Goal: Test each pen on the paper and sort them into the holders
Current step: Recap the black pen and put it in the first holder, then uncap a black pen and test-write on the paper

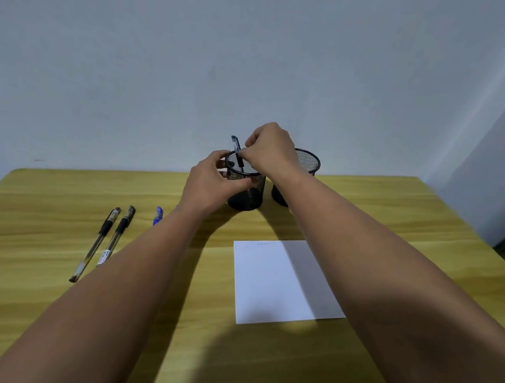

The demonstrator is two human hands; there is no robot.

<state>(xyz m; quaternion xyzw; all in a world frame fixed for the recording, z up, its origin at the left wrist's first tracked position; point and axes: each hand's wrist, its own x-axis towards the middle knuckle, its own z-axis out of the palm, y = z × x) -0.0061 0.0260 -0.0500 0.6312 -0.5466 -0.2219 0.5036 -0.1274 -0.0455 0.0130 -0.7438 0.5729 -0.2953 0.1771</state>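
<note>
Near the desk's (pixel 51 311) far edge, left hand (pixel 212 184) grips round black mesh holder (pixel 246 191); right hand (pixel 268 150) pinches slim pen (pixel 237 151) upright inside — second mesh holder (pixel 307 165) just beside.

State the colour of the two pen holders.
Black mesh holders, clearest in the head view.

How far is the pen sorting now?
Done: the paper carries one faint scribble. In hand: the right hand lowers a black pen into the left holder, which the left hand steadies. Left: two black pens and a blue pen on the table.
</note>
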